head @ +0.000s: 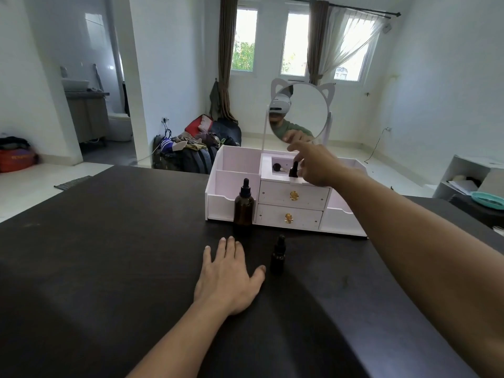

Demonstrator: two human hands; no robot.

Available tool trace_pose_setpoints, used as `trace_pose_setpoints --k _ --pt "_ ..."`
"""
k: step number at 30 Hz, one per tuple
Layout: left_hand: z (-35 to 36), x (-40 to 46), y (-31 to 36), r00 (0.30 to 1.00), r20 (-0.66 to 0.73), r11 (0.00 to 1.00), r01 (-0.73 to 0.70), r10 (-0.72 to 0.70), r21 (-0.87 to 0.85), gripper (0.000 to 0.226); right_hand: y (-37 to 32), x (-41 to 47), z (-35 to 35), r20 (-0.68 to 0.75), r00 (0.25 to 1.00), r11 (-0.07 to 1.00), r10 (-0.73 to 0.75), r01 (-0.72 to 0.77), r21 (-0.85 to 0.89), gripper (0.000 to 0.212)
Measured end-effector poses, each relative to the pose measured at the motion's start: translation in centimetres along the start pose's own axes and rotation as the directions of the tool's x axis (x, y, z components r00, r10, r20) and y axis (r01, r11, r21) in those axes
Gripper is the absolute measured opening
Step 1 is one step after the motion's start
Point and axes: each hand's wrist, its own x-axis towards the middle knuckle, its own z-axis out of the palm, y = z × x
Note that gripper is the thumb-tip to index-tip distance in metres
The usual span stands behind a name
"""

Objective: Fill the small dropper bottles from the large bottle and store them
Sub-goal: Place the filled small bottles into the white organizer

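The dark worktop [109, 255] carries a white organiser [218, 203] with open side bins, two drawers with gold knobs and a cat-eared round mirror [302, 110] rising behind. Its left bins look bare as far as I can see. The small top compartment above the drawers holds a dark round-headed object [277, 167], a key perhaps, and a small dropper bottle [294, 170] standing upright.

The large bottle [243, 207] stands upright on the worktop, right against the organiser's front. Amber glass by the look of it, with a black dropper cap; I'd guess it is smooth, breakable and fairly heavy if full. Its level is not readable. Best gripped round the body, not by the soft bulb.

A second small bottle [278, 255] stands near the front, just beside the left thumb. Light, narrow and easily tipped, I'd say; take it round the body.

The right hand [316, 165] reaches over the top compartment, fingers bent at the stored bottle's cap; whether it pinches it or has let go, I cannot tell. The left hand [229, 274] lies flat on the worktop, fingers spread, holding nothing.
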Motion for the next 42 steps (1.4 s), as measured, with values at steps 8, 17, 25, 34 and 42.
trace_pose_setpoints --k 8,17,25,34,42 --pt "-0.1 0.0 -0.1 1.000 0.012 1.000 0.000 0.000 0.006 0.081 -2.2 -7.4 -1.3 -0.005 0.995 0.970 -0.098 0.097 0.221 0.028" --pt "-0.2 -0.1 -0.1 0.998 0.057 1.000 -0.012 0.010 0.021 0.078 -4.1 -12.1 0.7 0.343 0.907 0.939 -0.244 0.133 0.316 0.037" --pt "-0.2 -0.2 -0.3 0.999 0.008 0.999 -0.048 0.048 0.004 0.063 -4.8 -12.2 1.6 0.350 0.911 0.960 -0.219 0.136 0.246 0.021" --pt "-0.3 -0.2 -0.2 0.999 0.019 0.999 -0.035 0.036 -0.010 0.062 -5.3 -7.8 -3.1 -0.002 0.992 0.978 -0.123 0.122 0.168 0.018" --pt "-0.2 -0.3 -0.3 0.999 0.004 0.999 -0.042 0.042 0.020 0.063 -4.3 0.1 -2.8 -0.265 0.963 0.998 0.036 -0.023 0.050 0.019"
